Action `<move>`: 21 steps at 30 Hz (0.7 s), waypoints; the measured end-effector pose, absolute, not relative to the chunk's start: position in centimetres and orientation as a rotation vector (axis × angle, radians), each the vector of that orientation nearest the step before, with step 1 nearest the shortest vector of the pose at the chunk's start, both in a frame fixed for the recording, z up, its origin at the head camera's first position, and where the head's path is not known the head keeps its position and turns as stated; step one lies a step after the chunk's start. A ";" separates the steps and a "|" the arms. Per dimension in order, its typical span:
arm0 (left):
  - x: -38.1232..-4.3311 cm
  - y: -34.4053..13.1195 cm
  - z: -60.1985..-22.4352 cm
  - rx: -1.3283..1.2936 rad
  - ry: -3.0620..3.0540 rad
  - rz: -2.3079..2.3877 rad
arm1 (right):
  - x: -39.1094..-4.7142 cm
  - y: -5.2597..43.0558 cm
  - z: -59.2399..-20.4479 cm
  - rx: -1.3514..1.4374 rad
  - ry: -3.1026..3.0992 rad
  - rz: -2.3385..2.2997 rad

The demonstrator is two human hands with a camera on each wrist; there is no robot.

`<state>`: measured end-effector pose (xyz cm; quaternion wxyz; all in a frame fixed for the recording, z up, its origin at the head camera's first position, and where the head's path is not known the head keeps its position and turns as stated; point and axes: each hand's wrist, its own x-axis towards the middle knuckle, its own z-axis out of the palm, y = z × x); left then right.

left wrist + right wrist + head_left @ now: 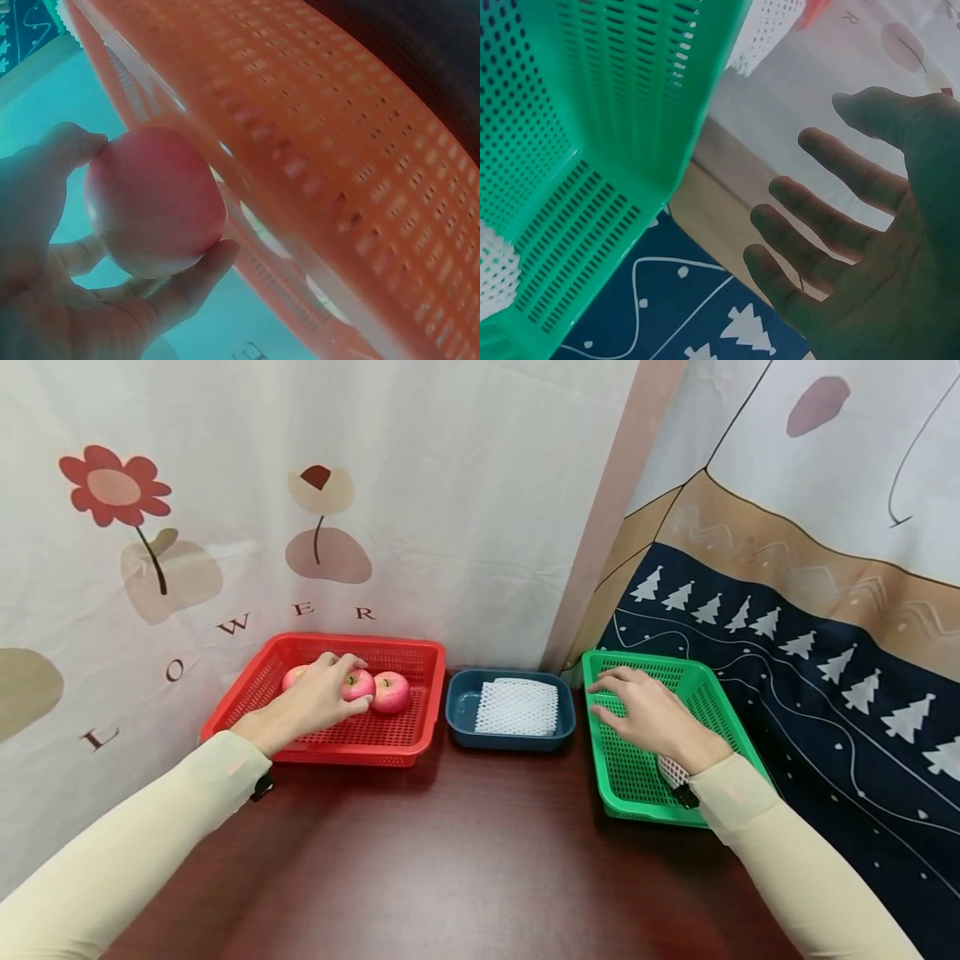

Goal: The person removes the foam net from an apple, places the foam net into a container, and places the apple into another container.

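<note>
My left hand (pixel 318 697) grips a pink-red apple (pixel 156 202) between thumb and fingers, just above the red basket (pixel 375 756). Beside the held fruit another apple (pixel 392 692) lies in that basket, and one more apple (pixel 293 676) shows partly behind the hand. My right hand (pixel 647 712) hovers over the green basket (pixel 600 777), palm facing inward, fingers spread and holding nothing. Under its wrist a round thing in white foam netting (pixel 672 772) lies in the green basket, mostly hidden; the right wrist view shows the netting (pixel 495 274) at its edge.
Between the baskets stands a small dark blue tray (pixel 462 710) with a stack of white foam net sleeves (pixel 517 707). All stand on a dark reddish-brown table (pixel 480 852). A printed curtain (pixel 480 510) hangs right behind them and along the right side.
</note>
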<state>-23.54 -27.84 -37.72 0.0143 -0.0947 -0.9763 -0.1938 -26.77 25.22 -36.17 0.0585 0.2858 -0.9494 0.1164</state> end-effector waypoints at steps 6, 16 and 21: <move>-23.9 -29.1 -37.4 -0.276 -3.078 -0.502 | -26.8 26.2 -36.0 0.842 -2.893 0.370; -25.0 -31.2 -37.6 -0.336 -3.157 -0.298 | -26.9 27.5 -35.9 0.808 -2.932 0.381; -26.0 -32.6 -38.4 -0.389 -3.199 -0.271 | -26.9 28.0 -35.9 0.809 -2.935 0.373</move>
